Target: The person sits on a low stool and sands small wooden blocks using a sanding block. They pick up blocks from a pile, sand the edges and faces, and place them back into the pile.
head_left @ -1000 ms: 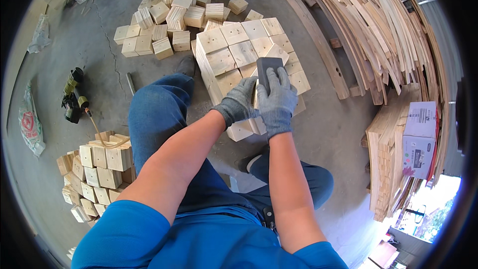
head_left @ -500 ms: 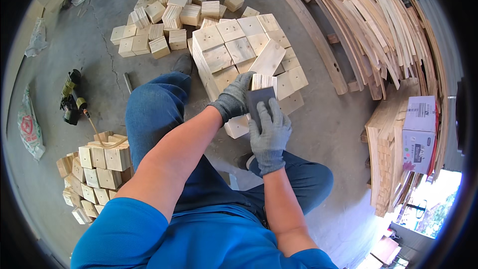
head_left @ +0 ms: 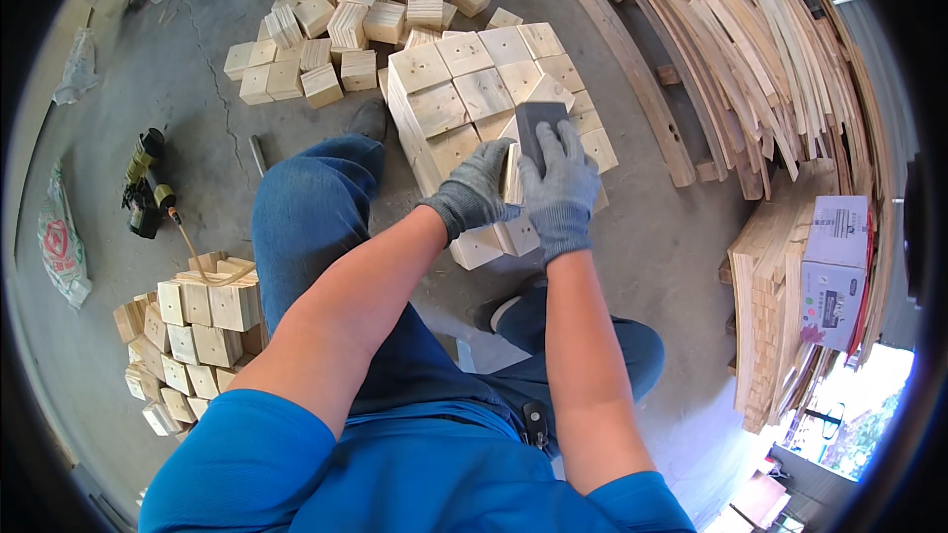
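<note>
My gloved left hand (head_left: 476,188) grips a pale wooden block (head_left: 513,176) by its left side. In my gloved right hand (head_left: 561,190) is a dark grey sanding block (head_left: 536,121), held flat along the wooden block with the fingers stretched over it. Much of the wooden block is hidden behind the sanding block and the gloves. Both hands are over a squared stack of wooden blocks (head_left: 437,111) on the floor in front of me. The stack's near right part is covered by my hands.
Loose wooden blocks (head_left: 318,57) lie in a heap beyond the stack. Another block pile (head_left: 212,311) is at my left, near a nail gun (head_left: 146,183) with its hose. Long wood strips (head_left: 711,49), a beam (head_left: 622,64) and a cardboard box (head_left: 834,271) are on the right.
My right hand has slid the sanding block forward and a little right, along the wooden block. The left hand has shifted slightly right, still holding the wooden block.
</note>
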Motion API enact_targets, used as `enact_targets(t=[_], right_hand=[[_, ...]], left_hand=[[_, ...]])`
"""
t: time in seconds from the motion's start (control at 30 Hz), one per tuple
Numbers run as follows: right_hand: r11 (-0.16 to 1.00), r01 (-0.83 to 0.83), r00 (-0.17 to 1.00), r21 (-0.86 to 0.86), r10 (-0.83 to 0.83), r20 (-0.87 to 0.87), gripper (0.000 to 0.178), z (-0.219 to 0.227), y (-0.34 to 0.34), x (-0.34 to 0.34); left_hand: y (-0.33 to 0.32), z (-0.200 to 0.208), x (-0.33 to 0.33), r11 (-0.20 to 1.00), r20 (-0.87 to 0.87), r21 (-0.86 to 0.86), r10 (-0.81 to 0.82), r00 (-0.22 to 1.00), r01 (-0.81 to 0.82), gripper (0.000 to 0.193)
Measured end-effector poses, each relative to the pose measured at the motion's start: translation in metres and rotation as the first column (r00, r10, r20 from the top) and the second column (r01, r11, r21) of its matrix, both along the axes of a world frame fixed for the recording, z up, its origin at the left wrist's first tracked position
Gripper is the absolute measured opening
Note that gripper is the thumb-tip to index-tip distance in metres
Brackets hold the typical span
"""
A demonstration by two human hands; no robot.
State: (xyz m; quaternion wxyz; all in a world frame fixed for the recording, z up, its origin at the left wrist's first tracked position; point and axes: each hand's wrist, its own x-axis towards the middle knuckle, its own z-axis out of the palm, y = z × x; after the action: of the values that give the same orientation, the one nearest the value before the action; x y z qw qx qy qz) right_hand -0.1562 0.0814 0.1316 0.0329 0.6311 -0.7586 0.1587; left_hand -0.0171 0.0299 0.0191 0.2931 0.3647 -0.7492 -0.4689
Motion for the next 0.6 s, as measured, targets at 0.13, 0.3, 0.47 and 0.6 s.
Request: enact_targets(t=[0.13, 0.3, 0.47, 0.6], right_hand=[[1.000, 0.001, 1.000, -0.021, -0.002, -0.019, 0.058, -0.004, 0.061, 0.020], [0.999, -0.017, 1.000, -0.028, 0.017, 0.009, 0.060, -0.003, 0.119, 0.041], [1.000, -0.008, 1.000, -0.029, 0.009, 0.026, 0.056, -0.001, 0.120, 0.038], [0.999, -0.017, 1.000, -0.027, 0.018, 0.011, 0.057, -0.002, 0.081, 0.025]], left_hand=[[-0.001, 0.008, 0.003, 1.000, 0.031, 0.012, -0.024, 0.999, 0.024, 0.102], [-0.004, 0.004, 0.002, 0.999, -0.031, 0.030, -0.014, 0.999, 0.015, 0.103], [-0.005, 0.004, 0.000, 0.997, -0.048, 0.069, -0.019, 0.999, 0.022, 0.102], [-0.004, 0.004, 0.004, 1.000, 0.017, -0.017, -0.024, 1.000, 0.024, 0.103]])
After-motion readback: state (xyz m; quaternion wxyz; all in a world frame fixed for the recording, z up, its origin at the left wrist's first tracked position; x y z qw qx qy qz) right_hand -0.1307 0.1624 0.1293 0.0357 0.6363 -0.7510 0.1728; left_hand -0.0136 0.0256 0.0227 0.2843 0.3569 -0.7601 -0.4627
